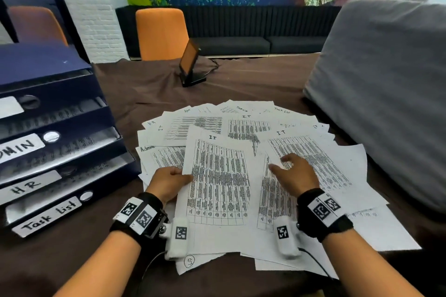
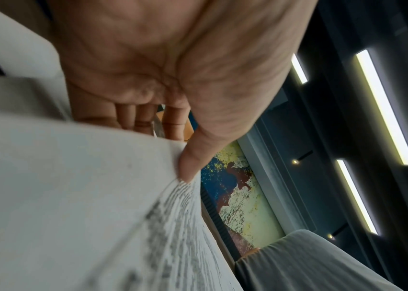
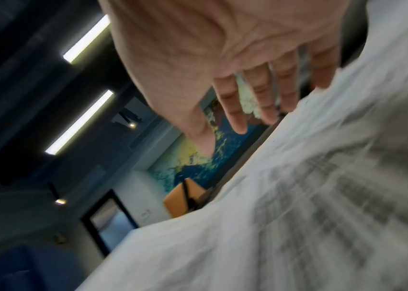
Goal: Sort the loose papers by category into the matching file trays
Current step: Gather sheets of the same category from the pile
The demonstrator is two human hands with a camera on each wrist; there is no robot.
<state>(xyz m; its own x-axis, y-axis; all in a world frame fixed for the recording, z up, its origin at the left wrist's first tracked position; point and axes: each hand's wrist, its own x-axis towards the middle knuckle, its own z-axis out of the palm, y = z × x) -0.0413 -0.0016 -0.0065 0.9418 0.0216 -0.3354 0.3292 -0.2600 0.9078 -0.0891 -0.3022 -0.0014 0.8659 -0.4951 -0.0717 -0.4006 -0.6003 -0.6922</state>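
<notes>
A fan of loose papers (image 1: 241, 128) lies spread over the brown-clothed counter (image 1: 149, 84), their headings at the far edge and their long sides running away from the person, the outer sheets splayed left and right. The left hand (image 1: 169, 182) pinches the left edge of one sheet headed "IT" (image 1: 217, 176), thumb on top and fingers beneath; the left wrist view shows the thumb (image 2: 193, 157) pressed on the paper's edge. That sheet runs lengthwise away from the person, its heading farthest off, tilted slightly to the right, and its left side is lifted off the pile. The right hand (image 1: 295, 175) grips nothing: its fingers (image 3: 233, 110) are straight and spread, held low over a second "IT" sheet (image 1: 311, 157) that lies just right of the first and leans right; whether the fingertips touch it cannot be told. At the counter's left edge stands a dark blue stack of file trays (image 1: 58, 142), labels reading "ADMIN" (partly cut off), "HR" and "Task list", with papers inside. A grey cushion (image 1: 386, 94) sits to the right, and a small stand-mounted screen (image 1: 190, 62) stands beyond the papers.
</notes>
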